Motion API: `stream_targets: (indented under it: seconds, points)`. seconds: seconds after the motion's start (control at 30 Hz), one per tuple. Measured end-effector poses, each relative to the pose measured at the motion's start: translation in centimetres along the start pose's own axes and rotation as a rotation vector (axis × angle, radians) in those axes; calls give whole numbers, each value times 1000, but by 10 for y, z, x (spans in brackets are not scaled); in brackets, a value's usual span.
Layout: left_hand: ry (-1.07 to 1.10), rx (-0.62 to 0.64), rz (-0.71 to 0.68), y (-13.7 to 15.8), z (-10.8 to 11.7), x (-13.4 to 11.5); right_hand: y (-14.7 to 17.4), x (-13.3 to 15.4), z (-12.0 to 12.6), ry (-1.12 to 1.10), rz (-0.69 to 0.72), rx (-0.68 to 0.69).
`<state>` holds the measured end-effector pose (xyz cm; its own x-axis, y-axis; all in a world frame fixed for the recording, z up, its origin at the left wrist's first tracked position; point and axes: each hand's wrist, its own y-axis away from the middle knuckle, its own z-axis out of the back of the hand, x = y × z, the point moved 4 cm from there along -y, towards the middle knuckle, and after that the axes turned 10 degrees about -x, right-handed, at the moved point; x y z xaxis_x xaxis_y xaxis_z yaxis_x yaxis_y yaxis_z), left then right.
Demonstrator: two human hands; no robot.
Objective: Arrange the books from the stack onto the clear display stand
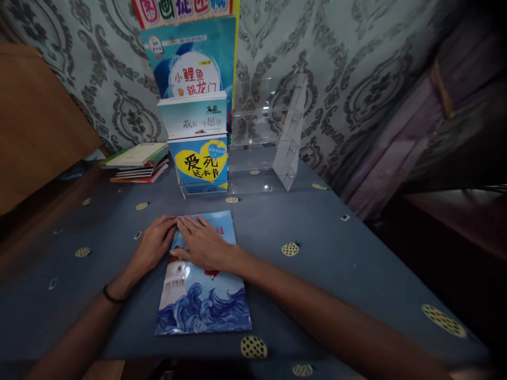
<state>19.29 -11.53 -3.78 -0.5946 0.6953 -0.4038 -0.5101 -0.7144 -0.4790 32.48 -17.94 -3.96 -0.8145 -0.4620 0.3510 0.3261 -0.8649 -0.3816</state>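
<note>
At the upper left of the wave-covered book (203, 309), the two hands meet, the fingertips of one close against the other's. The right hand (204, 245) lies flat on the cover, its fingers (190, 224) stretched out and slightly spread, the thumb apart and pointing left. The left hand (153, 244) rests over the book's left edge with its fingers lying close together; whether they pinch that edge I cannot tell. The right forearm slants in from the lower right, the left one from the lower left, with a dark band (113, 295) round its wrist. The book lies flat on the table (317, 295), its bottom edge near the table's front edge. To the right, a broad stretch of pineapple-printed surface runs out to the table's slanting side; a similar stretch lies left of the left forearm. Beyond the book's top edge, across a narrower strip, stands a clear rack (291, 142), its left half carrying upright books, the yellow-and-blue book (203, 166) lowest. Left of it lies a book stack (138, 161), and patterned fabric (336, 79) hangs behind
</note>
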Motion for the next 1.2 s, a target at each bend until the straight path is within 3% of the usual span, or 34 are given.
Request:
stream_targets:
  seconds: [0.17, 0.5, 0.7, 0.83, 1.07, 1.2]
  points:
    - [-63, -15, -23, 2, -2, 0, 9, -12, 9, 3, -19, 38]
    - [-107, -11, -51, 2, -1, -1, 59, -64, 43, -25, -136, 14]
    - [-198, 6, -57, -2, 3, -6, 63, -82, 39, -110, -116, -28]
    - [-194, 60, -175, 7, 1, -36, 63, -87, 35, -120, -127, -35]
    - [-50, 399, -503, 55, -9, -119, 60, -86, 32, -98, -102, -102]
    - [-73, 465, -561, 72, -7, -139, 56, -89, 29, -90, -81, -139]
